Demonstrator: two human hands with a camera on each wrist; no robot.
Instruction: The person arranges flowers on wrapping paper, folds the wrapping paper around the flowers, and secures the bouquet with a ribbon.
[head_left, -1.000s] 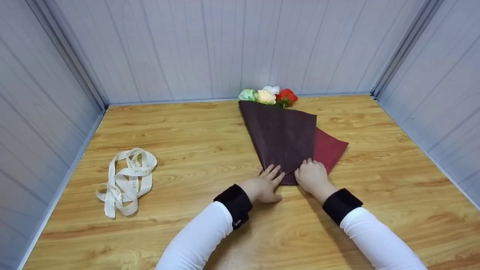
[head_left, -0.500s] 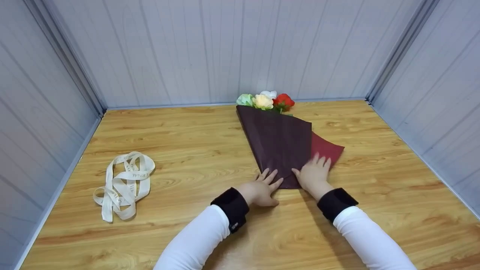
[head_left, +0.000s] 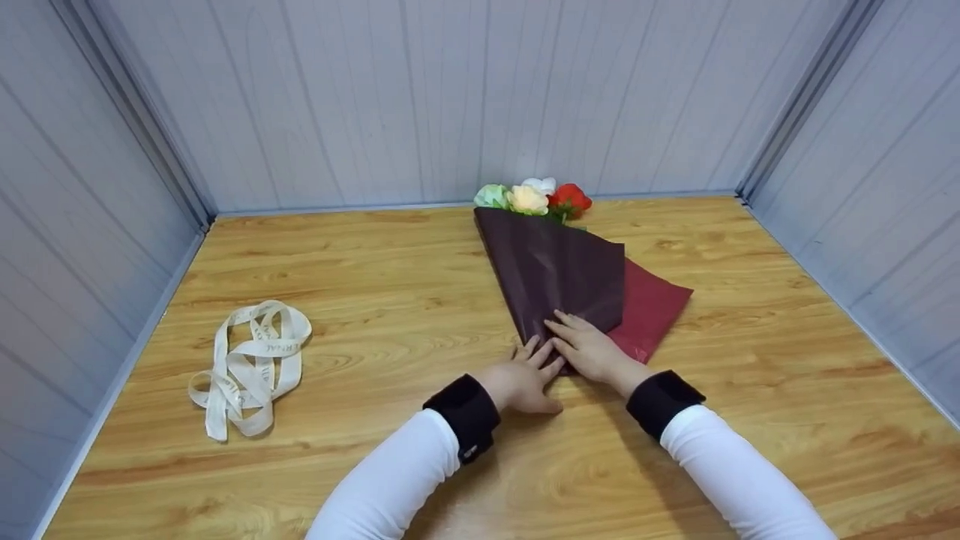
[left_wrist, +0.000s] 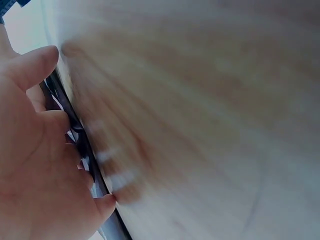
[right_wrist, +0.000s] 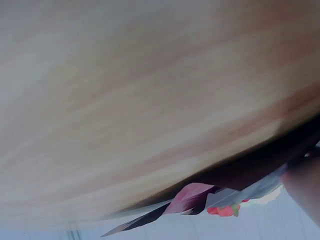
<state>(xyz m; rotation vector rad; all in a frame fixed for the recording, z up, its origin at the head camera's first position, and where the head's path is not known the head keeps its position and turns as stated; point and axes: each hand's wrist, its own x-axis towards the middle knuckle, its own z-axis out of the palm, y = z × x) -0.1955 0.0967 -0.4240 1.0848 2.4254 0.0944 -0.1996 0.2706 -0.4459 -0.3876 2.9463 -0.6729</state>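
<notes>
Dark maroon wrapping paper (head_left: 555,270) is folded in a cone over a bunch of flowers (head_left: 529,199), whose green, cream, white and red heads stick out at the far end. A redder flap of the paper (head_left: 651,306) spreads out to the right. My left hand (head_left: 525,382) rests with spread fingers on the narrow near end of the paper. My right hand (head_left: 592,351) lies beside it, its extended fingers pressing on the dark fold. In the left wrist view, the left fingers (left_wrist: 82,170) lie along the paper's edge. The right wrist view catches only part of the right hand (right_wrist: 305,192).
A loose heap of cream ribbon (head_left: 251,367) with printed letters lies on the left of the wooden table (head_left: 360,300). Pale panel walls (head_left: 330,97) enclose the table at the back and both sides.
My right hand has shifted from the paper's right edge leftward onto the dark fold, close to the left hand. More of the red flap now shows. The left hand stays in place.
</notes>
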